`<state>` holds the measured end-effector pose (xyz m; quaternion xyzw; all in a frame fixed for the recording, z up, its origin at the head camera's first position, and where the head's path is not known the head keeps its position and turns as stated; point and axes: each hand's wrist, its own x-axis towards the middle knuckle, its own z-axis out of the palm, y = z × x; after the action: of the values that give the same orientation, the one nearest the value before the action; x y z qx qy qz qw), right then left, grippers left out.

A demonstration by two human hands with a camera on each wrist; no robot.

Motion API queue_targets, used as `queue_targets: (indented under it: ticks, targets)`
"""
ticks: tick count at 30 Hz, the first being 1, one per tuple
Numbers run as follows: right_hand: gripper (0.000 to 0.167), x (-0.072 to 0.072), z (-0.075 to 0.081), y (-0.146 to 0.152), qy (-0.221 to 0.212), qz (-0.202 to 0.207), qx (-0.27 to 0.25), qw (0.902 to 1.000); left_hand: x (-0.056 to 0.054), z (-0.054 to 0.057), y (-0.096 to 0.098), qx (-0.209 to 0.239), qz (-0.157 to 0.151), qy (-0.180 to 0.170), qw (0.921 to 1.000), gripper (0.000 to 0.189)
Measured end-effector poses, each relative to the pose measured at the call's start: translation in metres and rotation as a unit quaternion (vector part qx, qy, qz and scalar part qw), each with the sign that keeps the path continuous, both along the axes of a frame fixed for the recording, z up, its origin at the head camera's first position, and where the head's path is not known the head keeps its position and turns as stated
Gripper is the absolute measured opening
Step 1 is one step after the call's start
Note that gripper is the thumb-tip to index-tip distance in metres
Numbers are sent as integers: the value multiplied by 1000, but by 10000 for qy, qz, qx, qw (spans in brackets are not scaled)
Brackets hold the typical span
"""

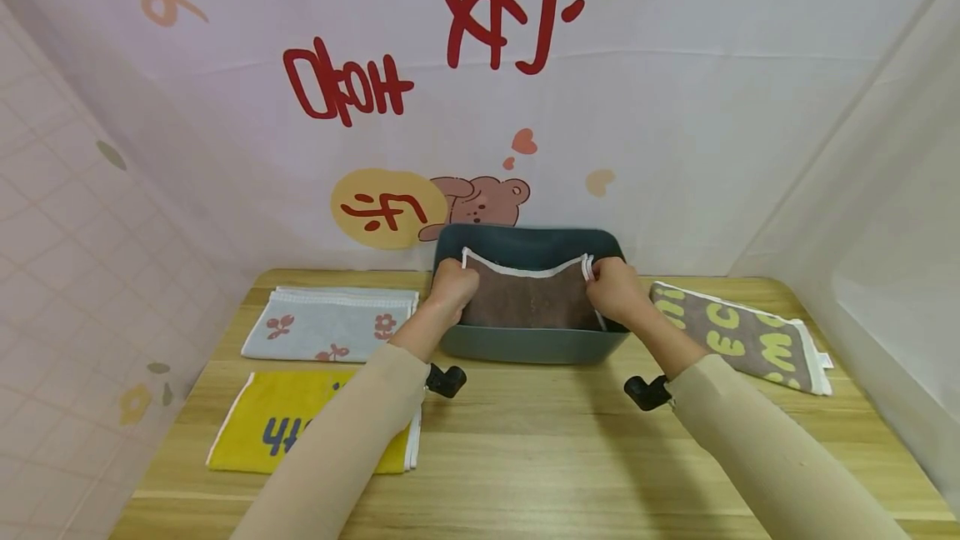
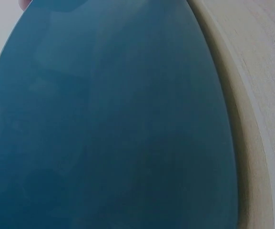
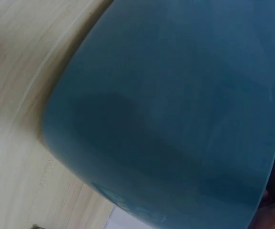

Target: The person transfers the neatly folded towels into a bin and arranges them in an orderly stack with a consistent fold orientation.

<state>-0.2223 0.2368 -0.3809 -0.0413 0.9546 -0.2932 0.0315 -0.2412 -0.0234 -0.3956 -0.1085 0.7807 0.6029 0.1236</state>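
Note:
A brown towel (image 1: 531,300) with white edging hangs between the hands, its lower part inside a dark teal bin (image 1: 525,346). My left hand (image 1: 453,288) grips its upper left corner at the bin's left side. At the opposite side my right hand (image 1: 617,288) pinches the upper right corner, where several white-edged layers show. The top edge sags between them. In the left wrist view the bin wall (image 2: 127,119) fills most of the picture. The right wrist view also shows mostly the bin wall (image 3: 166,114), with part of my right hand (image 3: 273,214) at the lower right.
Left of the bin lies a folded pale blue towel (image 1: 322,327) with pink motifs. Nearer is a folded yellow towel (image 1: 251,432), partly covered by the left sleeve. A grey-brown towel (image 1: 738,336) with yellow-green letters lies to the right. A printed white curtain (image 1: 675,123) hangs behind the wooden table (image 1: 525,457).

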Motion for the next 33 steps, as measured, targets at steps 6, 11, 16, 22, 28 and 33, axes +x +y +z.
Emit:
queue_targets:
  ticks: [6,11,16,22,28,33]
  targets:
    - [21,0,4,1,-330,40,-161,9993,-2,1,1,-77,-126,-205,9997,70]
    - [48,2,9,3,-559,65,-260,9981,0,4,0,-117,-215,-223,9995,73]
    - [55,3,14,4,-679,5,-254,9974,3,11,-2,12,-386,-133,9992,76]
    - [56,4,18,7,-710,-73,-446,9964,6,23,-4,-7,-497,-126,9987,79]
    - [58,10,23,11,-660,19,-813,9945,10,34,-3,-147,-687,-35,9975,74]
    - [59,15,28,11,-646,52,-1174,9910,17,41,-3,-304,-854,259,9955,74]
